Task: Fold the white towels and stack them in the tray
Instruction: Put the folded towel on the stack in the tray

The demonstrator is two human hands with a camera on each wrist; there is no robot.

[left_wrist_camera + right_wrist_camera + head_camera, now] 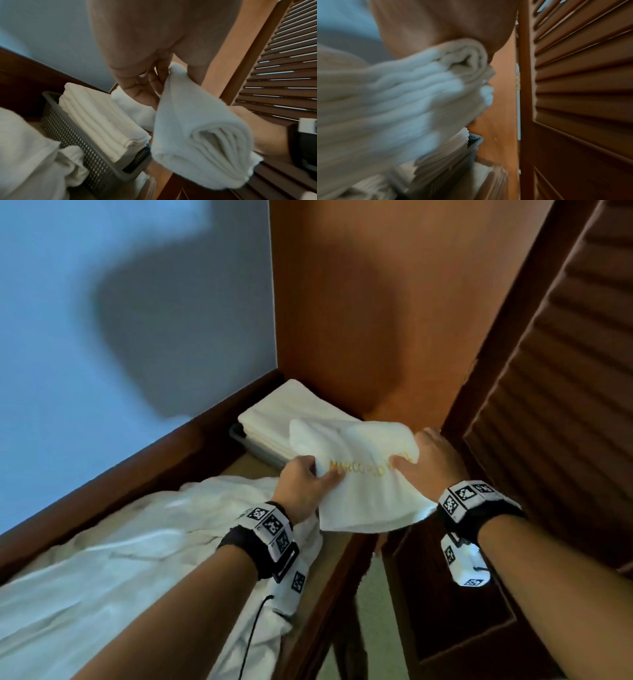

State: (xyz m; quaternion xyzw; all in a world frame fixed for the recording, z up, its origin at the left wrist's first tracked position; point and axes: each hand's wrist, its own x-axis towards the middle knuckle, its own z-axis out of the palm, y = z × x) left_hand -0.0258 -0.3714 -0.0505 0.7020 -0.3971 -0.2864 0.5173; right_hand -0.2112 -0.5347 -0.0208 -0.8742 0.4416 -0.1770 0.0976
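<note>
A folded white towel (363, 484) with yellow lettering hangs in the air between both hands, just in front of the tray. My left hand (305, 484) grips its left edge, thumb on top. My right hand (424, 460) grips its right edge. The left wrist view shows the towel's layered folds (211, 147) and my fingers (145, 93) beneath it. In the right wrist view the towel (406, 97) is blurred. The grey perforated tray (89, 155) holds a stack of folded white towels (291, 419) in the corner, also seen as the stack (102, 117).
A heap of loose white towels (120, 570) lies on the table at lower left. A dark wooden rail (120, 470) borders the blue wall. An orange wood panel (342, 302) stands behind the tray, and a louvred door (565, 388) is close on the right.
</note>
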